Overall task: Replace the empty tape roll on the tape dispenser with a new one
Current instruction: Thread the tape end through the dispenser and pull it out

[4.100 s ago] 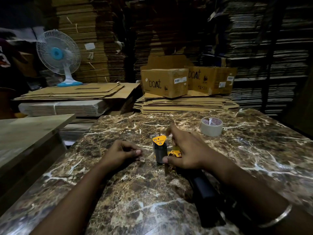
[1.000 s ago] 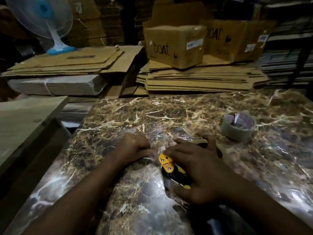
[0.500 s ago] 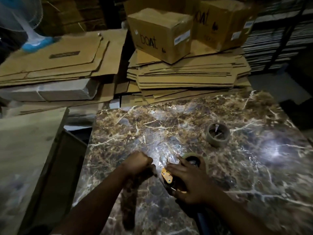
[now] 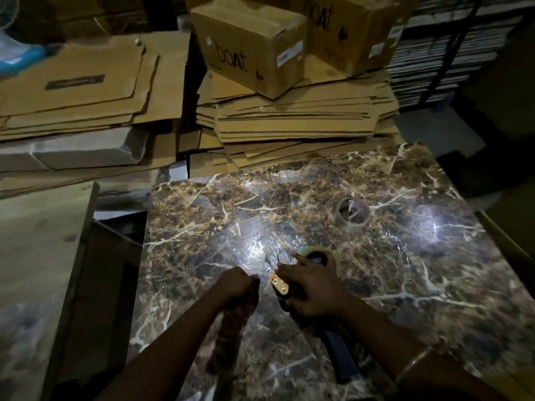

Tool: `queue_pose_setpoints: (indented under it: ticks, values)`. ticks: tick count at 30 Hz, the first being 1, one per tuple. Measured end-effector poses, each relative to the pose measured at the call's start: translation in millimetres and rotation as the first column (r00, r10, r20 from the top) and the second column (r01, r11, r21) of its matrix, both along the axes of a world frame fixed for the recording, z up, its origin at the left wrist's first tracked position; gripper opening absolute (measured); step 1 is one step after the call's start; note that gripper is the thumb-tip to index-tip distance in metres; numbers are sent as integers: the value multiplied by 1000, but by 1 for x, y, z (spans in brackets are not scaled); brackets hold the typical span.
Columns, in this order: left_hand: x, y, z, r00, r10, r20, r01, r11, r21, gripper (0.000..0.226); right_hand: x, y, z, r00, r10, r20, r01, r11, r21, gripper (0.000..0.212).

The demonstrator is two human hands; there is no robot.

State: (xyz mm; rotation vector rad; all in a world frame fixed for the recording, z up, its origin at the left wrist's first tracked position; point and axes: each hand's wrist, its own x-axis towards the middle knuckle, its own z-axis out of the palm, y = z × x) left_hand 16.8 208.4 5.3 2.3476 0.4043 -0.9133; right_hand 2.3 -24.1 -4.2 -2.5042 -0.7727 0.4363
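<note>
Since a moment ago my view has tipped further down, so the marble table [image 4: 405, 285] takes up more of the frame, while my hands have hardly shifted on it. My left hand [image 4: 237, 285] rests as a closed fist on the stone, just left of the tape dispenser [image 4: 285, 293]; whether it pinches anything I cannot tell, because glare washes out the spot in front of the knuckles. The dispenser lies on its side between my hands, its yellow plate showing at the left and its dark handle running back under my right wrist toward me. My right hand [image 4: 312, 287] lies spread over the dispenser's body, fingers apart and pressing down, with the forefinger reaching onto the tape roll [image 4: 314, 251] seated at the dispenser's far end. Most of that roll and the dispenser's frame are hidden under my palm. Farther off to the right, well apart from both hands, a second roll [image 4: 353, 217] stands alone on the table; in this dim light I cannot make out how much tape it carries. Beyond the table, cardboard boxes [image 4: 252, 44] sit on stacked flat sheets.
</note>
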Motion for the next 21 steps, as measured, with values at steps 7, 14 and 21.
queue_pose_setpoints:
  ticks: [7, 14, 21]
  values:
    - [-69, -37, -28, 810, 451, -374, -571, 750, -334, 33, 0, -3, 18, 996, -2, -92, 8, 998, 58, 57]
    - [-96, -73, -16, 722, 624, -298, -685, 583, -438, 21, -38, -25, 13, 949, -313, 29, 308, 946, 101, 55]
    - [-104, -79, -13, 766, 621, -162, -621, 653, -434, 24, -74, -39, -3, 803, -573, 165, 515, 806, 291, 42]
